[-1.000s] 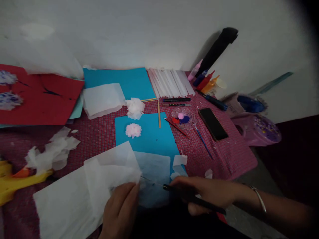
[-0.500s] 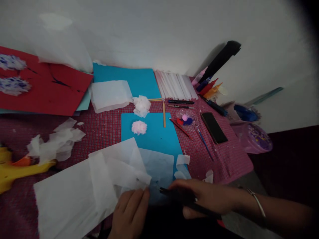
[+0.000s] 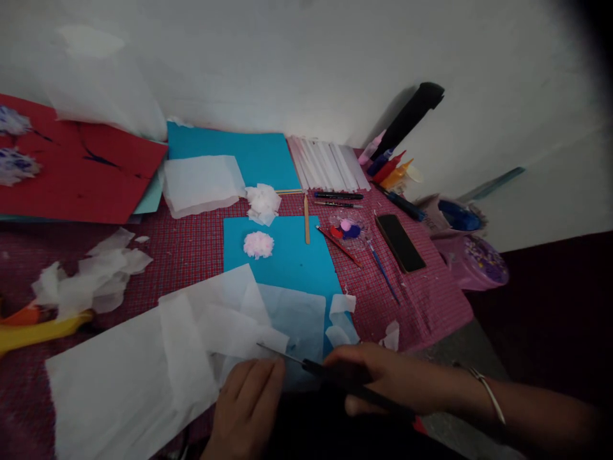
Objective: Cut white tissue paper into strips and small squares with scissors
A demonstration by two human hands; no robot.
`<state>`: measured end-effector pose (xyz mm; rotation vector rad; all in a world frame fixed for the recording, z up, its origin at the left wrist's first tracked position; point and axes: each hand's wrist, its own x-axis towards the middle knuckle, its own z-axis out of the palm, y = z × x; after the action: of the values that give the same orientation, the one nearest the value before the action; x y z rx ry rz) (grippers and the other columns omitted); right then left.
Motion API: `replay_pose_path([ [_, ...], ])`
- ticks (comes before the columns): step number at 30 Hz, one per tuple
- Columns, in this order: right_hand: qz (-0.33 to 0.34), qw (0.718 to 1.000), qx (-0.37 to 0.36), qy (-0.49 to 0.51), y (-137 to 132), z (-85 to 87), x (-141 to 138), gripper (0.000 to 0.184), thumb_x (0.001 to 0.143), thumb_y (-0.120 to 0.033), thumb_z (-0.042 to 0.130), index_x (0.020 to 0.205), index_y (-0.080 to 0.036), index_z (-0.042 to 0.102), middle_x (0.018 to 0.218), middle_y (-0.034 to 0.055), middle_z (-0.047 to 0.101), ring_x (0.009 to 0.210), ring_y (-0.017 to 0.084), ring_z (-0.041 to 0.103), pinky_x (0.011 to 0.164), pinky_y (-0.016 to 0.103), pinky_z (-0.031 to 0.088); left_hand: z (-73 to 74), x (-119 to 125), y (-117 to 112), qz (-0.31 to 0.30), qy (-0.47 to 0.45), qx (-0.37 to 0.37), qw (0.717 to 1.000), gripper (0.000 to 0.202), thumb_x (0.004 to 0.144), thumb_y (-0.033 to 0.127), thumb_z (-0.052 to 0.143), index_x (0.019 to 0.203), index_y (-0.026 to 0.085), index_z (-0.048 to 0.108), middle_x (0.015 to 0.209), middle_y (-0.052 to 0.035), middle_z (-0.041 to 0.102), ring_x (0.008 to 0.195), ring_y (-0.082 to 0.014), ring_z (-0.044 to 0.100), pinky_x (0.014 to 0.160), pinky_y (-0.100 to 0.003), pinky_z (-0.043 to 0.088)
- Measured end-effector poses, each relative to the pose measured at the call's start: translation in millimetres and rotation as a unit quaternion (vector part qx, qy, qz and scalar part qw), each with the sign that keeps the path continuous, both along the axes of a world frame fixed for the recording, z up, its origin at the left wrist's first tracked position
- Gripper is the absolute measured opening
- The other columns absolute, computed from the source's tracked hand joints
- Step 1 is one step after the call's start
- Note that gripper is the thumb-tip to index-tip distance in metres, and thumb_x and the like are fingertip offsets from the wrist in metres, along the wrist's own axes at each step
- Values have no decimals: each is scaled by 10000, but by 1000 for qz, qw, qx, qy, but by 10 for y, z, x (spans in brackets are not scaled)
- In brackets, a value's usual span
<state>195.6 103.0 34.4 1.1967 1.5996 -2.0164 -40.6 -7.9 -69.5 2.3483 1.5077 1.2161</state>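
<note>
My right hand (image 3: 383,377) is closed round the dark handles of a pair of scissors (image 3: 306,365), whose thin blades point left into the edge of a sheet of white tissue paper (image 3: 143,364). My left hand (image 3: 246,409) pinches that sheet near its lower right corner, just under the blades. The tissue lies partly over a blue card (image 3: 287,255) that carries a small pink-white tissue puff (image 3: 258,244).
On the red checked cloth (image 3: 191,249) lie crumpled tissue (image 3: 96,278), folded tissue (image 3: 201,182), another puff (image 3: 262,203), a red card (image 3: 71,172), white strips (image 3: 328,166), pens, brushes, a paint palette (image 3: 347,228), a phone (image 3: 400,233), glue bottles (image 3: 390,167) and purple containers (image 3: 474,262).
The scissors' blades have pushed further left into the tissue edge. My left hand stays pinched on the sheet. The view has shifted slightly.
</note>
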Motion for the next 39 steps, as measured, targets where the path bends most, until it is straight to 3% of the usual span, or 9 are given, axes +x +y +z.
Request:
replay_pose_path([
  [4,55,998,35,12,74,106,11,555,728,-355,730,1236,-213,556,877,-2,564,719,122,491,606,205,402,73,-27,12,27,-54,-38,997,307,850,37,551,1119,158,638,959,-100,674,902,-202,617,788,-317,524],
  [8,114,990,39,66,236,243,103,626,748,-415,717,1292,-175,521,987,42,570,829,158,525,714,251,438,448,-208,223,80,-150,-146,975,159,827,110,616,929,222,665,825,-18,656,754,-138,627,689,-219,507],
  [14,-13,979,89,181,448,239,311,655,832,-600,571,1294,-146,477,967,63,534,832,158,521,709,259,446,964,-584,806,69,-385,-390,834,128,749,326,701,815,230,647,693,20,614,617,-125,582,539,-199,469],
  [19,-80,970,115,200,453,100,442,540,877,-551,549,1222,-137,517,942,64,553,803,142,548,719,262,460,1208,-402,1320,-10,-427,-492,758,183,696,338,696,766,198,603,636,40,519,526,-99,496,468,-207,442],
  [24,-135,962,123,205,416,-69,620,525,898,-503,549,1269,-137,489,890,49,570,777,138,564,705,261,469,1166,44,1972,-73,-178,-468,863,116,710,290,594,751,183,602,687,6,555,623,-161,566,558,-288,499],
  [28,-176,951,148,209,361,-153,737,534,893,-509,556,1266,-133,480,904,39,546,725,114,543,649,235,458,1052,180,2232,-30,-75,-356,931,143,756,257,555,874,197,607,919,-56,590,898,-239,570,806,-379,452],
  [31,-189,947,159,204,316,-157,793,507,897,-507,549,1231,-130,492,898,31,516,709,109,527,640,238,444,975,136,2013,-55,58,-328,941,228,865,399,483,836,203,596,873,-57,584,849,-246,552,773,-378,414],
  [35,-206,942,152,217,289,-168,833,491,896,-520,541,1198,-135,497,876,24,505,704,114,516,629,242,426,789,126,1492,-87,164,-408,894,330,779,526,599,754,198,586,777,-55,599,762,-253,548,685,-359,386],
  [39,-214,937,142,237,269,-223,814,451,902,-503,541,1161,-136,504,904,30,511,727,117,521,654,252,437,610,212,1315,-72,119,-415,899,212,732,318,625,611,204,493,711,-39,571,722,-225,537,672,-335,375],
])
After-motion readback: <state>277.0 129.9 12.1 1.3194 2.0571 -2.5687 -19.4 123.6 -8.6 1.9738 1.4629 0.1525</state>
